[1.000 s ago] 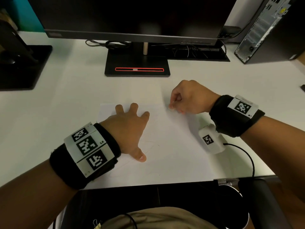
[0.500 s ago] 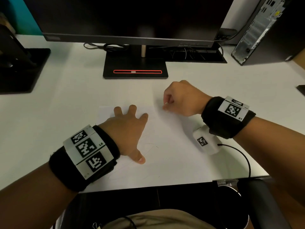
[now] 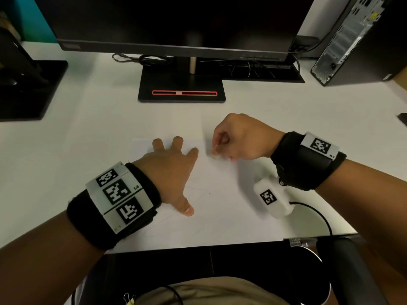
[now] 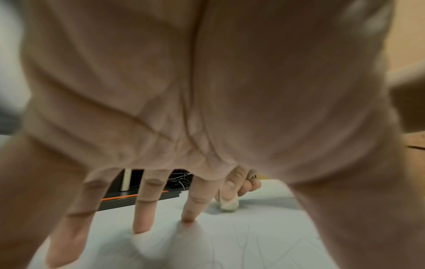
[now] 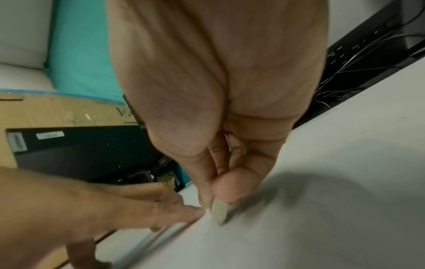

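A white sheet of paper with faint pencil lines lies on the white desk in front of me. My left hand lies flat on the sheet with its fingers spread and pressing down. My right hand pinches a small white eraser between thumb and fingers and holds its tip on the paper near the far right corner. The eraser shows beyond my left index finger in the left wrist view, and as a pale stub under the thumb in the right wrist view.
A monitor on a black stand is straight ahead, with cables behind it. A computer tower stands at the back right and another black stand at the left. The desk's front edge runs just behind my wrists.
My right hand with the eraser has slid a little to the left along the paper's far part. The left hand has stayed flat on the sheet.
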`<state>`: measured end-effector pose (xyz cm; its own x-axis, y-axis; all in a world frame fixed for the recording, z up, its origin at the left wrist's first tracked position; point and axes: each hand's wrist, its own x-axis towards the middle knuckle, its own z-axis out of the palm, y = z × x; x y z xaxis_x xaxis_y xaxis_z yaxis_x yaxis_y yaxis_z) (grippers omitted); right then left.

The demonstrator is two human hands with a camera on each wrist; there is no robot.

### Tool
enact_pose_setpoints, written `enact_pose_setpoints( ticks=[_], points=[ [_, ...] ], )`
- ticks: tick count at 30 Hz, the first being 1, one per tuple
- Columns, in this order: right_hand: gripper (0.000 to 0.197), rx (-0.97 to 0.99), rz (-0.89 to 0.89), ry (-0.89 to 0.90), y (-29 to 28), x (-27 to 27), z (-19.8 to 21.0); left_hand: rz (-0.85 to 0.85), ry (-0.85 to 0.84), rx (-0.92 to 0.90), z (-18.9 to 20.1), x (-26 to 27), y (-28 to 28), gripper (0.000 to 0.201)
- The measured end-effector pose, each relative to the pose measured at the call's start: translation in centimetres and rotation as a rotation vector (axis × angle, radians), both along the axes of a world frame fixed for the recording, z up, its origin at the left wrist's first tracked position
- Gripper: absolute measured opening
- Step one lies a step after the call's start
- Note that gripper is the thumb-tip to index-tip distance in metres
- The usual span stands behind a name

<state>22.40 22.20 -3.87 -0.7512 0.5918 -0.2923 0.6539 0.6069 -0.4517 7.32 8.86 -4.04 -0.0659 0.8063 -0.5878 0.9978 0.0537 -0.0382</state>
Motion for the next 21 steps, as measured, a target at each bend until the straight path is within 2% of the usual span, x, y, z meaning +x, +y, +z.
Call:
enact_pose_setpoints(
  ticks=[2, 7, 9, 12, 13, 18, 21],
  points=[
    [0.013, 0.035, -0.005, -0.018, 0.3, 0.1, -0.1, 0.000, 0.003, 0.002, 0.0, 0.1, 0.0, 0.124],
    [0.015, 0.222, -0.151, -0.051, 2.6, 0.3, -0.1, 0.001, 0.003, 0.004, -0.2, 0.0, 0.0, 0.126],
    [0.015, 0.196, -0.113, -0.032, 2.1, 0.1, 0.0, -0.002, 0.006, 0.002, -0.2, 0.0, 0.0, 0.126],
    [0.013, -0.015, -0.011, -0.011, 0.5, -0.2, 0.1, 0.003, 0.001, 0.004, -0.1, 0.0, 0.0, 0.124],
    [0.012, -0.024, 0.002, -0.020, 0.4, -0.1, 0.0, 0.002, 0.001, 0.003, -0.1, 0.0, 0.0, 0.124],
    [0.010, 0.178, -0.103, -0.056, 2.4, 0.3, 0.1, -0.002, -0.002, 0.000, -0.2, 0.0, 0.0, 0.127],
    [0.012, 0.188, -0.055, -0.040, 2.1, 0.2, 0.2, -0.004, 0.004, 0.001, -0.1, 0.0, 0.0, 0.127]
  ],
)
